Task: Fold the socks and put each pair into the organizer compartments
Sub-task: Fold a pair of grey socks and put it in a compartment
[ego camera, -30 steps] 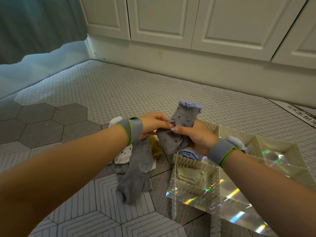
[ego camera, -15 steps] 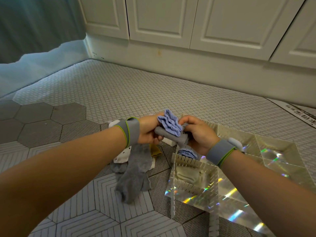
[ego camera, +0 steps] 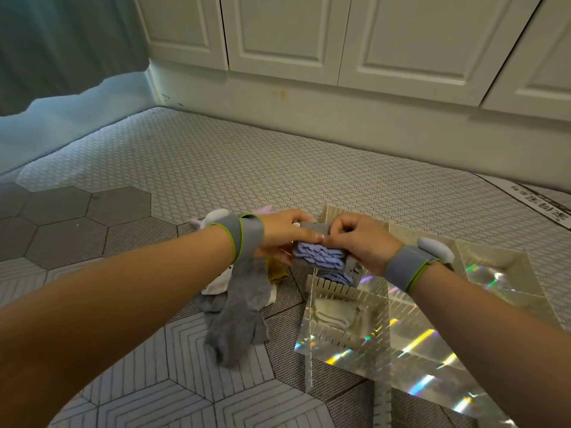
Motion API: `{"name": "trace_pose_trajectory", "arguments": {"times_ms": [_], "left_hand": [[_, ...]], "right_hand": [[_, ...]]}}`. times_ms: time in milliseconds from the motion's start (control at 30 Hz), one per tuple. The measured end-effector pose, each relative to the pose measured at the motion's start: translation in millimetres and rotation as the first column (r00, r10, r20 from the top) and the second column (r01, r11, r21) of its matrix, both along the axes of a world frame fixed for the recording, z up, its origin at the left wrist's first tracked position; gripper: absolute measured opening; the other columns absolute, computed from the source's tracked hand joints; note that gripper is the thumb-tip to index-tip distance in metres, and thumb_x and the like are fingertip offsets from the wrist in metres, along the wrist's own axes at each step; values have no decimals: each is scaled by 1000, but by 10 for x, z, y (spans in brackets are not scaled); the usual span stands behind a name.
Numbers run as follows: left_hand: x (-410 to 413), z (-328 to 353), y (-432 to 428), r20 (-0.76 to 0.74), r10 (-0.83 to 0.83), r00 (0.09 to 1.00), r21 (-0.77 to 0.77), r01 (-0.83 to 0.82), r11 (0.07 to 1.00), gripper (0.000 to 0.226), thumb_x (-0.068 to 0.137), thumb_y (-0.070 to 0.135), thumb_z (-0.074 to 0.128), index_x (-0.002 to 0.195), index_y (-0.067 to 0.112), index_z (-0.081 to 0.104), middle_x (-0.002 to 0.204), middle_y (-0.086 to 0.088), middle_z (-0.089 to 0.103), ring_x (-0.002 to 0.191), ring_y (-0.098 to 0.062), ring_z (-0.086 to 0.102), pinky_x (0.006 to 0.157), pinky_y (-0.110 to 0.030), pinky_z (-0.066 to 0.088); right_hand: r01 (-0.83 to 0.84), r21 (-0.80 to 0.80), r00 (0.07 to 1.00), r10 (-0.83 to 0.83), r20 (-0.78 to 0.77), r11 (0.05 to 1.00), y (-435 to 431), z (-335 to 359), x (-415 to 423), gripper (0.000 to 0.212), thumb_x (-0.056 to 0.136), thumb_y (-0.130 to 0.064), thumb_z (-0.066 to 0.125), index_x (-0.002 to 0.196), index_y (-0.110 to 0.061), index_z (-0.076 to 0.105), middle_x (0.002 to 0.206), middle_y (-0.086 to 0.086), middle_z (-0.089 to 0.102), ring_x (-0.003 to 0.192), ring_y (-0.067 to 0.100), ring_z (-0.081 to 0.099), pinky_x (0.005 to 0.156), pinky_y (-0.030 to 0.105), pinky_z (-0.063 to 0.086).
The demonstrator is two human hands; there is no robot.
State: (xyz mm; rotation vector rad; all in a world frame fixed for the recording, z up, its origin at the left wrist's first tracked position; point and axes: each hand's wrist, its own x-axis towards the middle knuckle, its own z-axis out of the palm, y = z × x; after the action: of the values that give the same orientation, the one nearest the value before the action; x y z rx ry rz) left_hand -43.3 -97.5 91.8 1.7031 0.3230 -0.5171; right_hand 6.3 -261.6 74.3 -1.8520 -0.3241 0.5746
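1. a folded grey sock pair with ruffled lilac cuffs is held in the air, just above the far left corner of the organizer.
2. the left hand and the right hand are brought together with fingertips touching, and both are clamped on the pair, one at each end.
3. the cream slotted-divider organizer on a shiny rainbow-reflecting base is set on the grey hexagon-patterned floor mat, toward its near right side.
4. a folded pale cream sock pair is lodged in the near left compartment, and a second grey and lilac bundle is seen in the far left compartment, directly beneath the held pair.
5. a rounded lilac-grey piece is glimpsed behind the right wrist; whether it is a sock cannot be told.
6. a loose heap is left on the mat beside the organizer's left edge: a limp dark grey sock, a white sock and a mustard yellow sock.
7. the task is judged to be partly done: at least two pairs are stowed, the held pair is folded but not yet placed, and the heap is yet to be matched, folded and stowed.
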Motion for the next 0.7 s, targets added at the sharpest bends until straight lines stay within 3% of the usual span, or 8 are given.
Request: {"name": "trace_pose_trajectory", "arguments": {"times_ms": [67, 133, 233, 367, 433, 533, 600, 700], "left_hand": [[7, -13, -49, 44, 43, 998, -76, -40, 996, 49, 84, -2, 59, 126, 16, 42, 96, -5, 56, 82, -20, 61, 65, -33, 58], [33, -21, -77, 98, 95, 991, -129, -82, 988, 58, 82, -12, 56, 130, 15, 39, 98, -6, 55, 82, -22, 61, 56, -31, 58], [75, -41, -120, 154, 160, 975, -167, -134, 977, 60, 80, -15, 57, 127, 18, 40, 111, -14, 57, 88, -28, 61, 55, -30, 59], [126, -101, -227, 181, 201, 963, -161, -173, 972, 57, 81, -11, 59, 126, 15, 37, 102, -13, 60, 87, -27, 63, 69, -35, 58], [183, -136, -305, 191, 233, 954, -143, -208, 968, 46, 83, -7, 60, 117, 14, 36, 112, -21, 58, 95, -34, 63, 79, -44, 57], [300, -160, -426, 208, 264, 942, -136, -239, 961, 32, 88, -3, 54, 92, 22, 35, 112, -23, 52, 99, -37, 59, 84, -55, 52], [388, -201, -491, 240, 210, 948, -127, -184, 975, 32, 90, -7, 45, 81, 24, 39, 102, -19, 50, 95, -35, 56, 78, -50, 52], [453, -246, -589, 250, 119, 961, -99, -97, 990, 37, 87, -14, 35, 72, 13, 54, 82, -12, 54, 84, -28, 53, 66, -32, 46]], "right_hand": [[102, 87, 993, -95, -75, 991, -34, -27, 6, 32, 72, 3, 73, 90, -17, 56, 101, 13, 57, 93, 36, 62, 82, 48, 55], [219, 175, 956, -176, -233, 960, -106, -29, 16, 59, 72, 2, 74, 118, -21, 45, 111, 16, 54, 92, 34, 63, 76, 44, 57], [234, 154, 924, -170, -343, 960, -195, -24, -20, 64, 78, -7, 73, 126, -24, 34, 110, 18, 62, 81, 29, 67, 67, 38, 58], [360, 168, 920, -320, -227, 918, -268, -106, 19, 49, 80, -3, 69, 114, -18, 36, 101, 19, 61, 80, 26, 64, 70, 36, 56], [379, 176, 924, -358, -137, 909, -305, -122, 29, 37, 83, -2, 66, 99, -19, 37, 90, 15, 59, 80, 27, 62, 71, 38, 58], [346, 129, 935, -352, 28, 929, -390, -122, 58, 28, 88, 0, 58, 79, -20, 40, 83, 14, 53, 72, 24, 58, 52, 28, 53], [317, 99, 939, -327, 107, 943, -464, -109, 99, 27, 88, 2, 55, 74, -18, 45, 84, 16, 53, 71, 26, 54, 50, 28, 46], [278, 94, 949, -289, 124, 956, -569, -106, 148, 30, 87, 8, 51, 71, -16, 55, 77, 13, 57, 69, 24, 53, 55, 31, 45]]}}
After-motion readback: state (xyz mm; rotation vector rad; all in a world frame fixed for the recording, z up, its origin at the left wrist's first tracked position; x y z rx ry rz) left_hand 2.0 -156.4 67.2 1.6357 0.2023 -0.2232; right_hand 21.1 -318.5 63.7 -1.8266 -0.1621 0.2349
